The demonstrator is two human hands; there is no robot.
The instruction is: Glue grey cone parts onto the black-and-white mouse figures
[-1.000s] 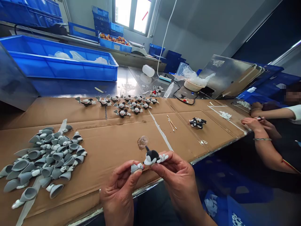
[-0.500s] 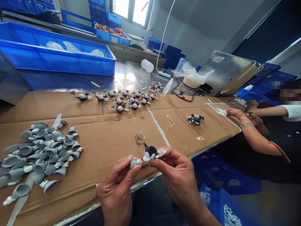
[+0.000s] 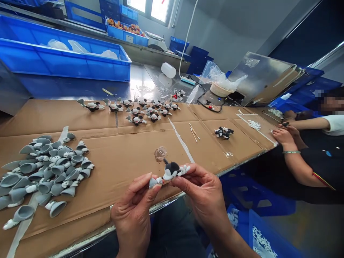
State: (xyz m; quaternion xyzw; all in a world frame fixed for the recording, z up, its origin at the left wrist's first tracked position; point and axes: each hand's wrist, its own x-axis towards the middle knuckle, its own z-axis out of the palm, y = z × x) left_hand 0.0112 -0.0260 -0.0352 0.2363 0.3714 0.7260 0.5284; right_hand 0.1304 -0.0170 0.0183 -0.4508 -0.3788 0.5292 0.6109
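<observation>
Between thumb and fingers, my left hand (image 3: 134, 211) pinches a small grey cone piece (image 3: 154, 182) with a white glove-shaped end. My right hand (image 3: 205, 195) grips a black-and-white mouse figurine (image 3: 171, 171) by its white-handed side. The white end of the cone piece meets the figurine's side; whether the two are joined I cannot tell. Just beyond my hands stands a small clear cup (image 3: 161, 152) on the cardboard. A heap of similar grey cone pieces (image 3: 57, 168) lies to the left. Several figurines with cones (image 3: 137, 120) stand in rows farther back.
Cotton swabs (image 3: 194, 132) and a cluster of black figurine parts (image 3: 224, 132) lie right of centre. At the right, a co-worker's hand (image 3: 283, 137) is near small white parts (image 3: 254, 124). A long blue bin (image 3: 80, 64) stands back left; a basket with plastic bags (image 3: 221, 89) stands back right.
The cone piece and figurine have come slightly closer together at my fingertips. The view has tilted down a little. The co-worker's hand has drawn away from the white parts.
</observation>
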